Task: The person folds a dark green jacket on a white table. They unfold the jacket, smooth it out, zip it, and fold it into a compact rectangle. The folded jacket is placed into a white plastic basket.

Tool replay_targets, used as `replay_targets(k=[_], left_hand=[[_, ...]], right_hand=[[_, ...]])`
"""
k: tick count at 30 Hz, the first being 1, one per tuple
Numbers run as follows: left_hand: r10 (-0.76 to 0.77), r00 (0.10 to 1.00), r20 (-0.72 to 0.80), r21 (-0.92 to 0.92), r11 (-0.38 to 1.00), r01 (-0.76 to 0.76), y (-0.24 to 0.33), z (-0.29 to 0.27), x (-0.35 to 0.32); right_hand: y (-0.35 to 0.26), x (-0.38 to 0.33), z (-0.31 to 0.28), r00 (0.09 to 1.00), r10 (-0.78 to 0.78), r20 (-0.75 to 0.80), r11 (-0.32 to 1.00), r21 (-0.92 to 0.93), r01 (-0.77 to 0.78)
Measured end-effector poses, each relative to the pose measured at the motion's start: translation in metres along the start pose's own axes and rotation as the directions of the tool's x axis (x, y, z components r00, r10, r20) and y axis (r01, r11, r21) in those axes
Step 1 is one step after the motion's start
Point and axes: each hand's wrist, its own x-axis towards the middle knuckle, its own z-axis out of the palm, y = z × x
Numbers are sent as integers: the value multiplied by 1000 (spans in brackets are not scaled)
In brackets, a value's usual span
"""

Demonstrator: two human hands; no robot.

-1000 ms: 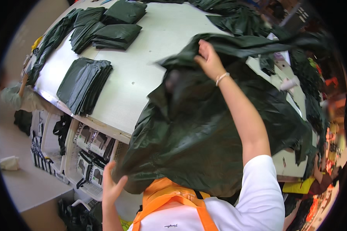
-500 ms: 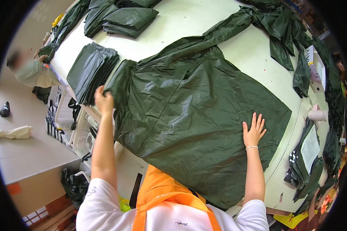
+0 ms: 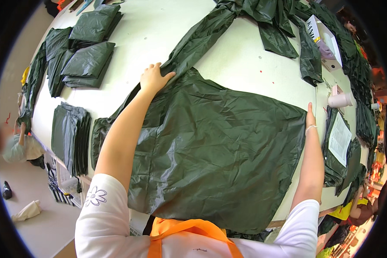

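A dark green, shiny thin-fabric garment lies spread and wrinkled over the pale table in front of me. One long sleeve-like strip runs from it toward the far side. My left hand rests on the garment's far-left part where this strip begins, thumb spread from the fingers. At the garment's far right corner is my right hand, seen edge-on with fingers stretched out along its edge. The garment's near edge hangs close to my orange apron.
Left on the table stands a stack of folded green pieces, with folded bundles beyond. To the right are a white box, a pinkish cup and a paper sheet on dark fabric. Another person works at far left.
My left hand has moved from the garment's left edge, beside the stack, to its far side by the strip. My right hand has slid right and away to the corner. The view has shifted.
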Motion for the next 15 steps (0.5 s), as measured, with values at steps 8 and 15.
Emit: replay_targets(k=[8, 15], left_hand=[[-177, 980, -88, -337, 931, 138, -115, 21, 123], [-183, 962, -201, -263, 956, 126, -93, 31, 119]], right_hand=[[-4, 11, -52, 853, -121, 507, 889, 437, -134], [54, 97, -30, 851, -518, -88, 668, -664, 337]])
